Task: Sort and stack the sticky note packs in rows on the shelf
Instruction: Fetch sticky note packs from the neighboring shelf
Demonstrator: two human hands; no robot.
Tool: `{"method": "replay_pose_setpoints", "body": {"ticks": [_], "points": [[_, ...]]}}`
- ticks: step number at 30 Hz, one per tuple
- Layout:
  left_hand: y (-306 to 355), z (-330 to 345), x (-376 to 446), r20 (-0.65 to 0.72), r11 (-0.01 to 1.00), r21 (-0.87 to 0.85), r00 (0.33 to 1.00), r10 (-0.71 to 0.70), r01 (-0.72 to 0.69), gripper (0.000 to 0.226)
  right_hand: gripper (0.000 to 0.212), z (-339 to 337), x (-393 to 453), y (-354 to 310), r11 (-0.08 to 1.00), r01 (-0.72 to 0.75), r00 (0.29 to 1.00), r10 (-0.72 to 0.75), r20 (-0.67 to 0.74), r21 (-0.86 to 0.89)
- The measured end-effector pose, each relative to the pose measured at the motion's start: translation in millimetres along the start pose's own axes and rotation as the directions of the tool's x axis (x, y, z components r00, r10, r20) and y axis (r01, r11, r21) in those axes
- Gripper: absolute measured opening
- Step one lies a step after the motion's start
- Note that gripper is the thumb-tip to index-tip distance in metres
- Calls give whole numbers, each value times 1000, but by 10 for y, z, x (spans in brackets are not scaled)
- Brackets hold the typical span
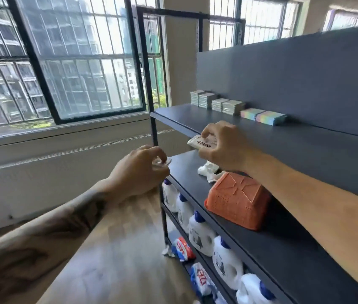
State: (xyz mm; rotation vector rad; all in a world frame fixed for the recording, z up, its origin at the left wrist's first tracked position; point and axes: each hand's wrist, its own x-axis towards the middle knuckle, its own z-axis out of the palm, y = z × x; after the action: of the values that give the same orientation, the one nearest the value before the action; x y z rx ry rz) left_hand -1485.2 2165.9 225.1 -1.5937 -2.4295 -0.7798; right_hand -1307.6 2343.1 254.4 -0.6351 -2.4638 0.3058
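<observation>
at shelf edge | right hand (222, 145) grips pack (197, 144) | left hand (143, 170) pinches another

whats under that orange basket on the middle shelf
The orange basket sits upside down on the dark shelf. Its walls hide anything beneath it; only crumpled white plastic shows beside it.

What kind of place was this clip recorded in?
Probably a small shop or a mock retail room. A dark store-style shelf unit holds rows of sticky note packs, white detergent bottles line a lower shelf, and barred windows face apartment blocks.
</observation>
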Motion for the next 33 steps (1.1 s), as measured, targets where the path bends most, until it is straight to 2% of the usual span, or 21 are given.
{"method": "replay_pose_setpoints", "body": {"ticks": [3, 7, 11, 15, 19, 22, 25, 28, 33], "points": [[-167, 82, 271, -43, 998, -41, 998, -45, 43, 38, 43, 107, 448, 136, 998, 47, 999, -46, 16, -36], [-239, 240, 709, -22, 996, -82, 999, -38, 36, 25, 47, 187, 812, 441, 997, 40, 995, -34, 90, -66], [-42, 450, 1311, -5, 990, -123, 998, 65, -65, 28, 43, 137, 978, 806, 994, -23, 993, 34, 111, -102], [237, 841, 2023, 54, 959, -143, 966, 253, -244, 22, 41, 23, 1012, 1256, 977, -133, 984, 150, 95, -165], [526, 1265, 2661, 169, 888, -128, 873, 457, -441, 29, 34, -194, 862, 1720, 918, -324, 940, 340, 33, -230], [773, 1520, 3043, 233, 827, -173, 794, 562, -535, 28, 35, -344, 693, 1971, 845, -462, 880, 475, -16, -268], [1034, 1714, 3313, 240, 735, -227, 694, 678, -639, 28, 39, -429, 553, 2103, 763, -591, 799, 598, -62, -261], [1257, 1880, 3454, 263, 629, -243, 574, 775, -738, 33, 42, -413, 460, 2129, 707, -667, 740, 664, -102, -234], [1403, 1991, 3670, 330, 475, -266, 383, 863, -839, 50, 42, -347, 452, 2050, 666, -721, 692, 707, -146, -192]]}}
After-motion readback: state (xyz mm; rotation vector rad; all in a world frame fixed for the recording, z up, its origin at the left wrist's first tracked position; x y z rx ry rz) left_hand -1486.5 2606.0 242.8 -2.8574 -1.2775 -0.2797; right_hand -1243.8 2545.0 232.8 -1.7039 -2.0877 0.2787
